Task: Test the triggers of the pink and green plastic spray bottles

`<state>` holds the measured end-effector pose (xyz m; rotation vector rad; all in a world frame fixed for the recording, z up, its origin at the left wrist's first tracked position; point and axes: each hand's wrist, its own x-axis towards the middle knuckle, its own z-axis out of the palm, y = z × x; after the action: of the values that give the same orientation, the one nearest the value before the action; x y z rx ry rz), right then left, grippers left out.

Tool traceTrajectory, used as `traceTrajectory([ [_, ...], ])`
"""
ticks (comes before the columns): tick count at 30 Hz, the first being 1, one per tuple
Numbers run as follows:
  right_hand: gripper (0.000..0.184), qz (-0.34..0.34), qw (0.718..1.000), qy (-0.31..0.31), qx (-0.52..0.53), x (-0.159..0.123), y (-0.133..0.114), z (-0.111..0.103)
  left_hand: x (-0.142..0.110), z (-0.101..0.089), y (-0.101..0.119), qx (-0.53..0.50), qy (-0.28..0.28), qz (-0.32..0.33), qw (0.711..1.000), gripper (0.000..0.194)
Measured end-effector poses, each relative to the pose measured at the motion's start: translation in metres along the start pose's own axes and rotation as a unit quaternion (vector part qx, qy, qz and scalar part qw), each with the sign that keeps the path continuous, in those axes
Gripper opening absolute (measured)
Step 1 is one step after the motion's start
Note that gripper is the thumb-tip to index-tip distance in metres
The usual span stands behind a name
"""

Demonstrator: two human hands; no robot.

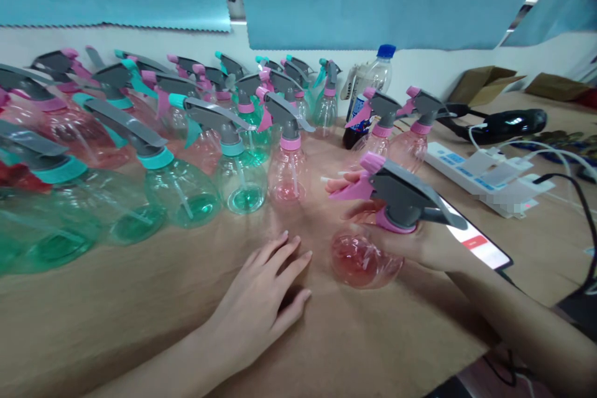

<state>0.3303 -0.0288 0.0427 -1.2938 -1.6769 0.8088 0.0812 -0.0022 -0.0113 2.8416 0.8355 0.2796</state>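
My right hand (415,245) is wrapped round the neck of a pink spray bottle (364,261) with a grey and pink trigger head. The bottle leans a little, its base at or just above the brown tabletop; which of the two I cannot tell. My left hand (268,292) lies palm down on the table to the left of that bottle, fingers spread, holding nothing. Beyond it stand a pink spray bottle (288,171) and a clear green spray bottle (241,183) with a teal collar.
Several more green and pink spray bottles (181,189) fill the left and back. Behind my right hand are a cola bottle (359,118), a white power strip (485,180) with cables, a phone (485,245) and a black headset-like device (513,123). The brown table (163,311) spans the front.
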Motion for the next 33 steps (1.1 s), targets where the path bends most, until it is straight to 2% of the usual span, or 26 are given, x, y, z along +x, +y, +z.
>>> traceTrajectory([
  [3,0.018,0.008,1.0,-0.001,0.011,-0.001,-0.001,0.001,0.0,0.0,0.0,0.005,-0.003,0.0,1.0,0.04],
  [11,0.017,0.028,0.998,0.05,0.023,-0.002,0.012,0.002,0.0,0.0,0.001,0.0,0.004,-0.001,1.0,0.039],
  [17,0.02,0.035,0.996,0.076,0.0,-0.003,0.005,0.003,0.0,-0.001,0.001,0.0,0.005,0.002,1.0,0.04],
  [21,0.014,0.046,0.995,0.087,-0.026,-0.007,0.001,0.004,0.0,0.0,0.001,0.007,0.003,0.003,1.0,0.04],
  [29,0.013,0.023,0.993,0.099,-0.06,-0.007,-0.005,0.003,0.002,-0.001,0.001,0.005,0.003,0.003,1.0,0.039],
  [33,0.015,0.003,0.99,0.11,-0.092,-0.01,0.006,0.001,0.001,-0.001,0.001,0.007,0.005,0.003,1.0,0.039],
])
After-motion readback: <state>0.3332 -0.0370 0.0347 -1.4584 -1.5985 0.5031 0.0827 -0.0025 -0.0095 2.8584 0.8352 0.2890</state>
